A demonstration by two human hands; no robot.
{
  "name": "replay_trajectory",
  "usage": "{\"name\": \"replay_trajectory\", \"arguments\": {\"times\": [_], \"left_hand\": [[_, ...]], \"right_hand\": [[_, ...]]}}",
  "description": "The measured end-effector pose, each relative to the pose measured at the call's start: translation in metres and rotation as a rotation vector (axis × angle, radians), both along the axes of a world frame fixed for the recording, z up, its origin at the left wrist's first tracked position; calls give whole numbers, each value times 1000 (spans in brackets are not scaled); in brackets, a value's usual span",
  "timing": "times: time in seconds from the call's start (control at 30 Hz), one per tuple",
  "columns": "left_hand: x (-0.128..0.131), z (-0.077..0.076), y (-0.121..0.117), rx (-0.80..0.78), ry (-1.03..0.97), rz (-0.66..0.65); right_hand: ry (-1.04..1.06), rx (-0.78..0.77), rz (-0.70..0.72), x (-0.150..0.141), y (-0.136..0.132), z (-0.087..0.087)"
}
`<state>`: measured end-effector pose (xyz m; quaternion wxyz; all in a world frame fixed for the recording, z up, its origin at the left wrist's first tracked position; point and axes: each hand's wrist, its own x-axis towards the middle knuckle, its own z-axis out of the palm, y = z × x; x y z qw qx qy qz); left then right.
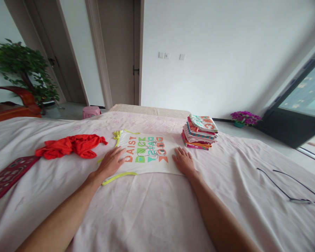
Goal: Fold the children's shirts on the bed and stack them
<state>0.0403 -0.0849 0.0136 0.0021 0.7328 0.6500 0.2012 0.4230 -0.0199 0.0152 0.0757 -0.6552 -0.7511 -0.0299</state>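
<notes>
A white sleeveless top (157,164) with yellow trim and "DAISY DUCK" lettering lies spread flat on its side across the bedsheet, its neck end to the left. My left hand (112,161) rests on the neck end, fingers stretched out over the cloth. Flat on the hem end lies my right hand (184,161), its fingers also extended. Just beyond that hand stands a stack of folded clothes (200,133), a printed white piece on top. To the left of the top, a crumpled red garment (72,145) lies in a loose heap.
A dark red patterned object (12,176), partly out of view, lies at the left. Eyeglasses (299,200) rest on the pale sheet (157,213) at the right. Past the bed are a pink stool (91,112), purple flowers (245,118), and a green plant (26,70) beside a wooden chair (21,101).
</notes>
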Motion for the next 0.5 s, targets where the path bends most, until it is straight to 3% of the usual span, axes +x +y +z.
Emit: {"name": "replay_trajectory", "arguments": {"times": [0.1, 0.17, 0.27, 0.33, 0.5], "left_hand": [[-4, 6, 1, 200, -186, -14], [-11, 14, 1, 250, -311, 24], [-27, 29, -4, 103, -471, 42], [-40, 40, -13, -44, -496, -25], [-74, 56, -50, -296, -258, -250]], "right_hand": [[4, 10, 5, 1, 0, -2], [5, 7, 8, 2, 1, -3], [9, 11, 9, 3, 2, -4], [13, 21, 10, 3, 2, -5], [11, 11, 15, 3, 3, -5]]}}
